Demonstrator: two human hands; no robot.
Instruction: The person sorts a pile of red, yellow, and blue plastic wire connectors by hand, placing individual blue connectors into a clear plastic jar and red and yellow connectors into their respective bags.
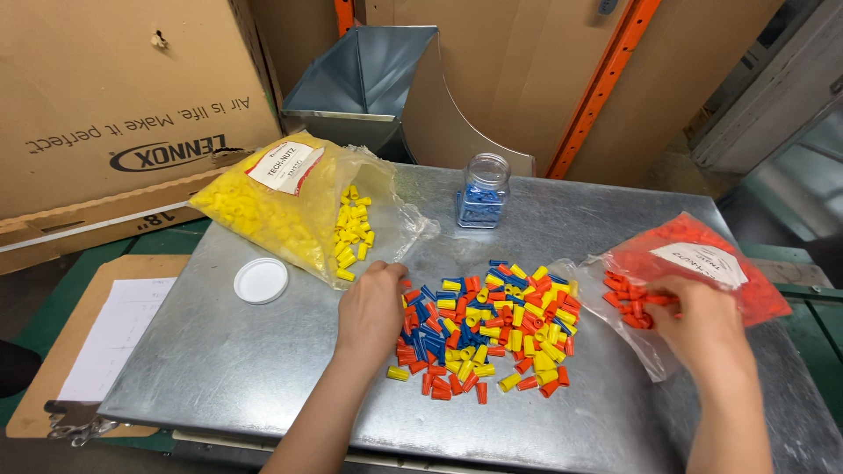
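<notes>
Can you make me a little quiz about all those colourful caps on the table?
1. Which colours are in the mixed pile?
2. True or false: the glass jar has its lid on.
3. Which hand reaches into the orange bag: A) left hand B) right hand?

Key:
1. Yellow, blue and orange.
2. False; the white lid lies on the metal sheet.
3. B.

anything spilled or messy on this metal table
Yes. A loose mixed pile of wire connectors, orange, yellow and blue, lies on the metal sheet between the left hand and right hand. The glass jar stands open, its white lid apart.
</notes>
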